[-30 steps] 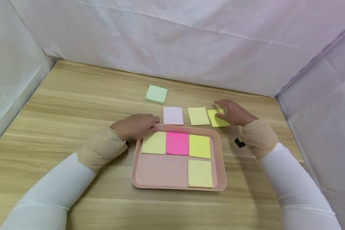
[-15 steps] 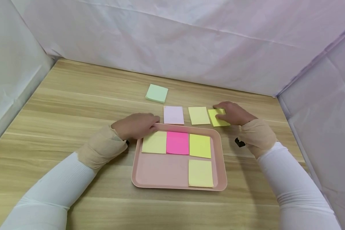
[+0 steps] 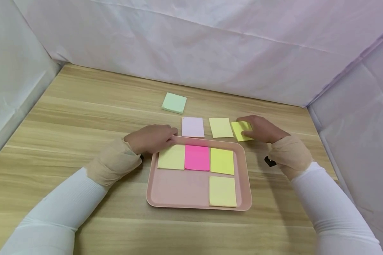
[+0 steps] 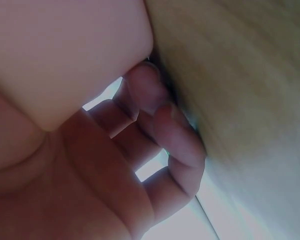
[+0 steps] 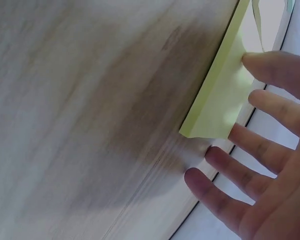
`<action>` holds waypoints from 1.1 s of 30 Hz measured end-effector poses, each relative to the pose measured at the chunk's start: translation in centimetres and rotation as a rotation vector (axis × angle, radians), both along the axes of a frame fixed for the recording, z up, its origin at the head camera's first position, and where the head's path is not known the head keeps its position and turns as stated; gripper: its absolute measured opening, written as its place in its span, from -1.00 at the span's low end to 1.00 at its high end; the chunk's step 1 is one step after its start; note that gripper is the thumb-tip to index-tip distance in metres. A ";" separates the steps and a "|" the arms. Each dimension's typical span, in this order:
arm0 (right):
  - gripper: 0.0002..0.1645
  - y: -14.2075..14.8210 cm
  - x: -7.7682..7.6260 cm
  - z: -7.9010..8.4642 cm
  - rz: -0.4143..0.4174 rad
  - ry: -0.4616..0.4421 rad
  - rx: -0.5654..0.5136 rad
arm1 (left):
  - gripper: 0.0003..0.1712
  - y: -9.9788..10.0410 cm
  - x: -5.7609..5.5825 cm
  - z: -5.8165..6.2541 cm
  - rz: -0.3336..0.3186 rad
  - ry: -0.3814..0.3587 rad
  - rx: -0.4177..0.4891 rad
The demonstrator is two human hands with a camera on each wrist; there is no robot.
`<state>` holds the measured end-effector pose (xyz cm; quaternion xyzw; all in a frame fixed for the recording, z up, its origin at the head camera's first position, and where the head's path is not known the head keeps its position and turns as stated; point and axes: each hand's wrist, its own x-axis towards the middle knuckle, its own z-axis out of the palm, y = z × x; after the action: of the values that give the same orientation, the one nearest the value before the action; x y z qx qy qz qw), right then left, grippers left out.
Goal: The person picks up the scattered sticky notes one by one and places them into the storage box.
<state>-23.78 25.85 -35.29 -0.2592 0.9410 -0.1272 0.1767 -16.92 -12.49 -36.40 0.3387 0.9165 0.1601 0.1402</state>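
Note:
My left hand (image 3: 151, 139) grips the back left corner of the pink tray (image 3: 178, 189); in the left wrist view its curled fingers (image 4: 177, 140) reach beneath the tray's rim. Inside the tray lie a pale yellow pad (image 3: 171, 157), a bright pink pad (image 3: 196, 158) and a yellow pad (image 3: 221, 161) in a row, with another pale yellow pad (image 3: 222, 191) at front right. Behind the tray's right end, my right hand (image 3: 263, 129) touches a bright yellow sticky note pad (image 3: 240, 130). The right wrist view shows the thumb (image 5: 275, 70) on its top, the other fingers nearly straight and spread.
A lilac pad (image 3: 193, 127) and a pale yellow pad (image 3: 221, 128) lie just behind the tray on the wooden table (image 3: 99, 88). Farther back sits a mint green pad (image 3: 174, 103). White cloth walls (image 3: 204, 46) stand along the back and both sides.
My right hand has come down onto the bright yellow pad, its fingers settling about it, and the pad has turned slightly. My left hand keeps its hold on the tray, which stays in place.

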 end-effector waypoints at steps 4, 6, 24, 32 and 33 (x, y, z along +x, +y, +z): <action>-0.22 -0.1 0.1 0.1 0.017 0.031 0.000 | -0.88 0.0 0.0 0.0 0.002 -0.001 -0.005; -0.28 -0.2 0.1 0.1 0.031 0.055 -0.011 | -0.88 0.0 0.0 0.0 0.005 -0.004 -0.007; -0.16 0.1 0.9 -0.2 0.060 0.003 -0.013 | -0.88 0.0 -0.1 0.0 0.011 -0.015 -0.005; -0.25 -0.3 1.0 -0.1 0.052 0.014 -0.015 | -0.89 0.0 -0.1 0.1 0.004 -0.015 -0.006; -0.25 -0.3 1.0 -0.1 0.053 0.018 -0.009 | -0.89 0.0 -0.1 0.1 0.004 -0.016 -0.008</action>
<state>-22.83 25.56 -35.39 -0.2860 0.9348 -0.1243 0.1702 -17.03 -12.46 -36.29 0.3350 0.9167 0.1595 0.1486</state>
